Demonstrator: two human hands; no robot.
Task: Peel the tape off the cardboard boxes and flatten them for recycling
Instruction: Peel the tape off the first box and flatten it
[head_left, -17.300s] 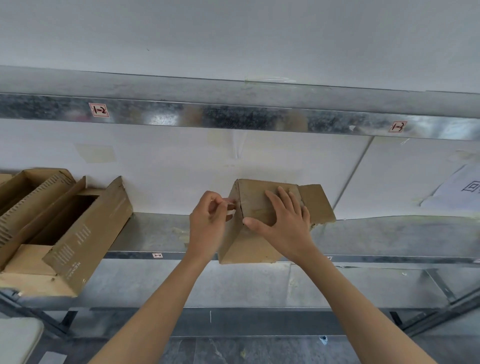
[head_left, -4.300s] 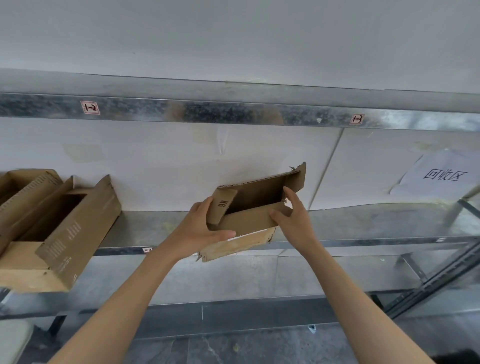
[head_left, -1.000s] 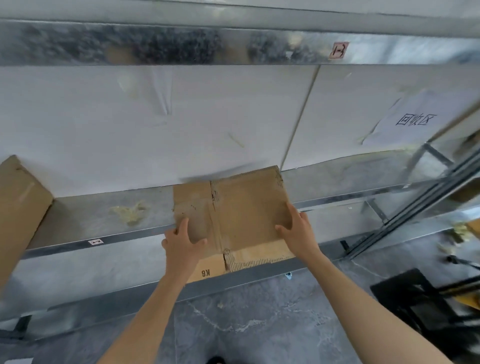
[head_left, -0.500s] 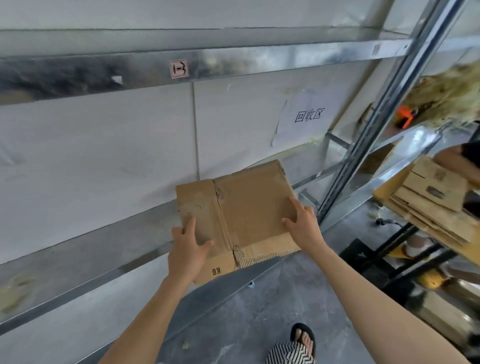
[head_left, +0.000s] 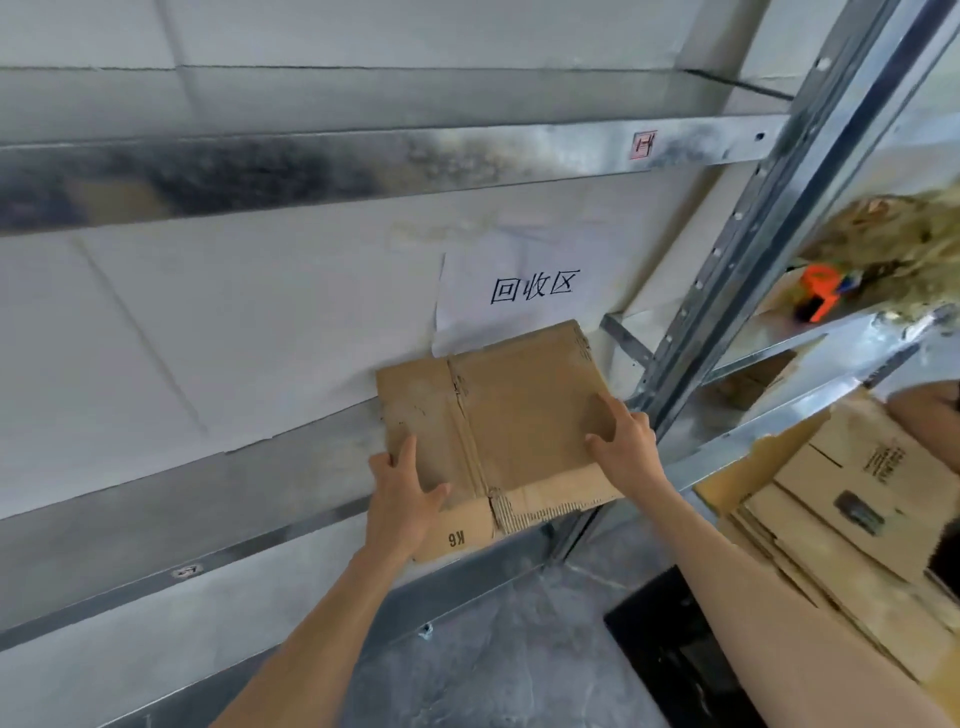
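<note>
Head view: a flattened brown cardboard box (head_left: 519, 415) is gripped at its left edge by the left hand (head_left: 400, 499) and at its right by the right hand (head_left: 623, 452).

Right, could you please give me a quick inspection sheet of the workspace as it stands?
Surface: galvanised metal shelf, smudged, wall behind.
Job's things: flattened box held flat in both hands; cardboard stack on the right rack.
Clutter: orange tool and a tangled wad on the right upper shelf.
Hands: left hand grips the box's near left corner; right hand holds its right edge.
Cables: nothing seen.
Surroundings: paper sign on the wall; another person's arm at right.
</note>
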